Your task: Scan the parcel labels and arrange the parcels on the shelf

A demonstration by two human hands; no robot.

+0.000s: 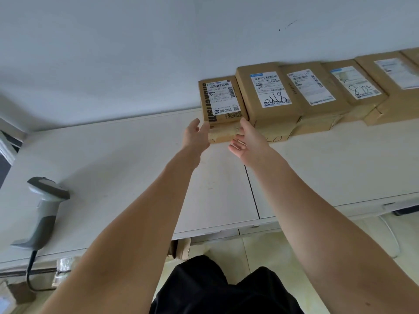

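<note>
White surface [118,159]: broad, against a white wall.
Row of brown cardboard parcels [317,94]: along the far edge against the wall, running from centre to right, touching side by side, each with a white shipping label facing up; two labels bear black handwritten scrawls.
Leftmost parcel [223,103]: at the row's left end, long axis near-to-far, label printed "169-159-A01-630" with barcodes; side lettering partly legible, ending "ism".
Barcode scanner [43,209]: grey, lying near left on the surface, head toward the far side, cable trailing off the near edge.
Left hand [196,137]: fingers relaxed, spread, at the parcel's near-left corner.
Right hand [248,141]: palm up, fingers loosely extended, at its near-right corner.
</note>
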